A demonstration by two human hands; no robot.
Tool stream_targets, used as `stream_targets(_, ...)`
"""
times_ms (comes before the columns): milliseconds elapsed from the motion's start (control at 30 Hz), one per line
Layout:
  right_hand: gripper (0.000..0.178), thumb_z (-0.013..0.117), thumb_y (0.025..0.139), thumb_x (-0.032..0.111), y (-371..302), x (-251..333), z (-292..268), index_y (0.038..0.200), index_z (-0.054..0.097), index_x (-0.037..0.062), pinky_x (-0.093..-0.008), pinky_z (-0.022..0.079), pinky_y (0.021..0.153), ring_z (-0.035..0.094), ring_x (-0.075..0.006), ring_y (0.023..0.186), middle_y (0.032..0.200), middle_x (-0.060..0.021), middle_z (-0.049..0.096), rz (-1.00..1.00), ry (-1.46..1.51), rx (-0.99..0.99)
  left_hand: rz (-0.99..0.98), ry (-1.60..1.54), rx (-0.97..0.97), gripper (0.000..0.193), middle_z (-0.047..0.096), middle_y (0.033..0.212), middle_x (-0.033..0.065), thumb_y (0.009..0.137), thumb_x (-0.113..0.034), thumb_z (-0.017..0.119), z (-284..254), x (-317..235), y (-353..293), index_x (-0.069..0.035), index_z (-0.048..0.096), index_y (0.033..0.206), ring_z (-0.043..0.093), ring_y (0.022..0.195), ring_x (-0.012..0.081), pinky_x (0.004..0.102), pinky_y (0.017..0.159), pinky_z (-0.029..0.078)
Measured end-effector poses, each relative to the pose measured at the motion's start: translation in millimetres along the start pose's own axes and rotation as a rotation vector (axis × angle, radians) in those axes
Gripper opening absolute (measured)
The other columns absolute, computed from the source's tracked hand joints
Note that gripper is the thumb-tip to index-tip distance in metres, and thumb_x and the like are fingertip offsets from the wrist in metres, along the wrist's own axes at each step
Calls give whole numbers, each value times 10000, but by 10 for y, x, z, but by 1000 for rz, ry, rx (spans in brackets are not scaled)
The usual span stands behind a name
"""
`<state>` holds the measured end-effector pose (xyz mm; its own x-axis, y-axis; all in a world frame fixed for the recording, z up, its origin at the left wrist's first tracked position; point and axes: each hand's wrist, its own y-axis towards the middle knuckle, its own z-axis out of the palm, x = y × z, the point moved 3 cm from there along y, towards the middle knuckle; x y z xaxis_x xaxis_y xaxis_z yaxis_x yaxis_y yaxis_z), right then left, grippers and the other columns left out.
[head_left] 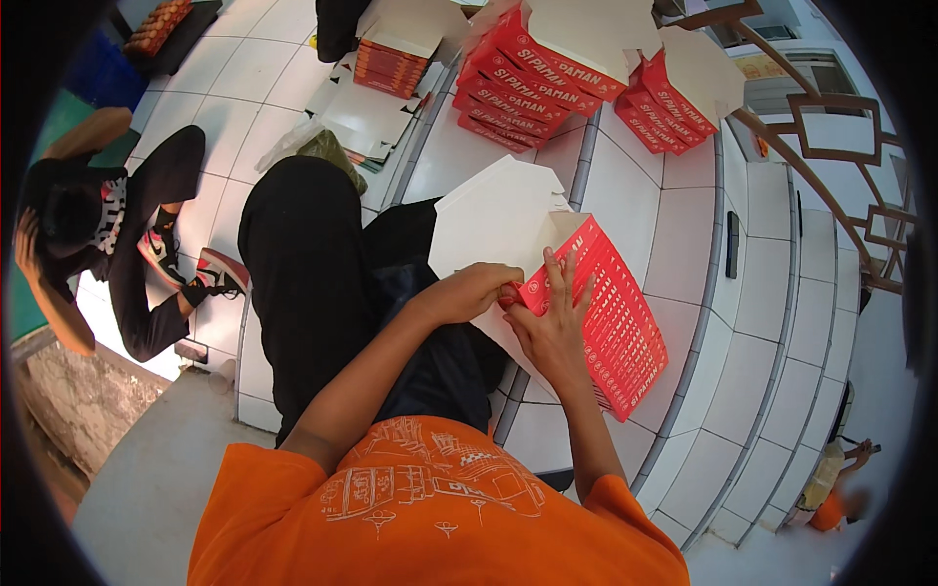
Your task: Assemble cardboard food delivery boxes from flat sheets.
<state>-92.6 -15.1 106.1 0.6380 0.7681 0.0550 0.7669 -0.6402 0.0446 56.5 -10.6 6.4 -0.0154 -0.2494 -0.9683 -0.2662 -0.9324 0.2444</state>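
Note:
A nested stack of red cardboard food boxes [627,337] with white printing lies slanted across my lap and the tiled step. The topmost one has its white lid flap [498,215] folded open toward the far side. My left hand [477,293] is closed, its fingers pinching the red near corner of that top box. My right hand [559,327] grips the same corner with the thumb, while its other fingers lie along the printed red side. Exactly how the corner is folded between the fingertips is hidden.
Stacked red boxes [518,83] with open white lids stand on the steps ahead, another stack [669,103] to their right. Flat white cardboard sheets [366,122] lie at far left beside a plastic bag [327,151]. Another person [98,215] sits at left. Tiled steps [747,293] rise at right.

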Motion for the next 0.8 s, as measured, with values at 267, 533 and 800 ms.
stream_targets(267, 48, 772, 863, 218, -19, 34, 15, 889, 739, 196, -721, 152, 1192, 193, -508, 1543, 1683, -177, 259, -10, 71, -41, 179, 74, -280, 179, 627, 865, 245, 808, 134, 522, 176, -97, 12, 39, 545, 958, 633, 800, 390, 424, 742, 509)
stream_targets(533, 37, 768, 865, 191, 13, 42, 0, 886, 738, 186, -720, 178, 1190, 189, -517, 1543, 1666, -181, 294, 30, 62, -41, -48, -139, -86, 63, 550, 748, 175, 900, 90, 513, 183, -69, 30, 32, 492, 913, 509, 677, 233, 344, 660, 462)
stream_targets(800, 89, 768, 861, 140, 74, 32, -89, 946, 744, 155, -666, 193, 1214, 198, -493, 1550, 1666, -196, 287, 37, 234, 20, -175, -621, 62, 269, 570, 932, 75, 1073, -249, 511, 249, 268, -143, 15, 563, 1061, 503, 884, 148, 300, 850, 442)
